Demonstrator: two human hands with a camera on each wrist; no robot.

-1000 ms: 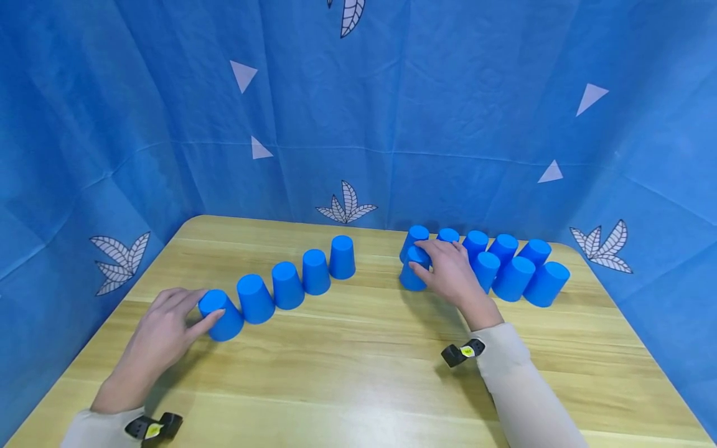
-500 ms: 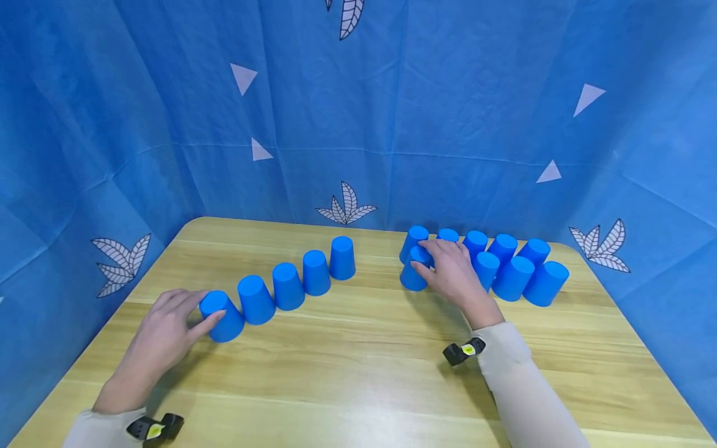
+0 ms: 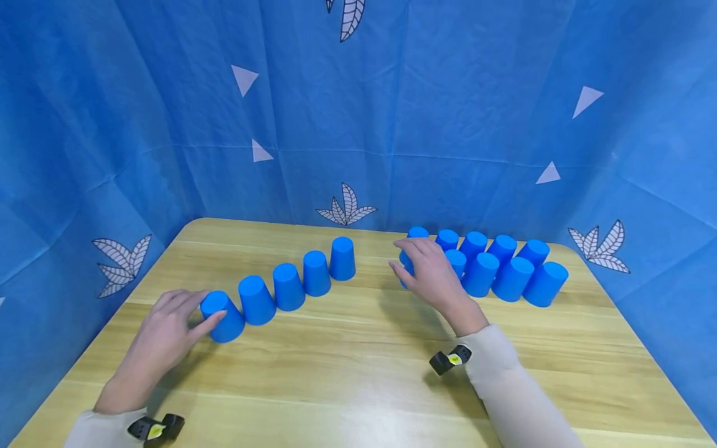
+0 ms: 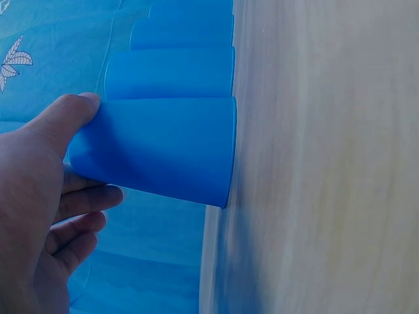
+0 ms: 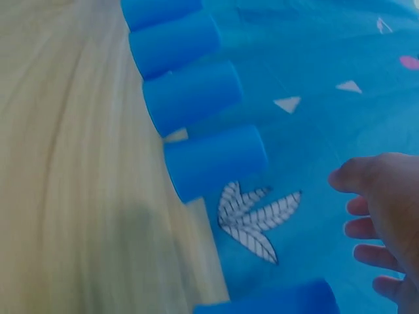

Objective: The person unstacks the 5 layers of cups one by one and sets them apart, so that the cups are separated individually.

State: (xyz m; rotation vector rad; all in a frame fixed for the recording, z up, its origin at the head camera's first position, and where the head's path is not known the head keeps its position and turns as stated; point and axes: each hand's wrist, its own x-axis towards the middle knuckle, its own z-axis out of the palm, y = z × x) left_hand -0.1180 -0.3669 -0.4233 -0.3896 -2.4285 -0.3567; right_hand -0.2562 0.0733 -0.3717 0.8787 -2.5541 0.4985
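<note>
In the head view, the left hand (image 3: 168, 326) holds the nearest blue cup (image 3: 224, 320) of a slanting line, thumb on one side and fingers on the other; the cup stands mouth down on the wooden table (image 3: 336, 386), with four more cups (image 3: 288, 287) trailing away toward the blue curtain (image 3: 448, 112). Across from it I see the right hand (image 3: 428, 274) hanging over the left end of a double row of cups (image 3: 512, 279), hiding part of it, so I can't count them for certain. The left wrist view shows the left grip narrowed to the cup's width, pinching near its upturned base, while the rim sits against the table. These cups look to me like thin plastic: light, fairly stiff, a little slick, unlikely to break but easy to knock over. The best hold is probably right where that hand has it, thumb and fingers opposite each other high on the wall, with a soft squeeze. In the right wrist view, the right grip is loose and fairly wide, nothing between its fingers; one cup shows only partly at the bottom edge, near the hand.
</note>
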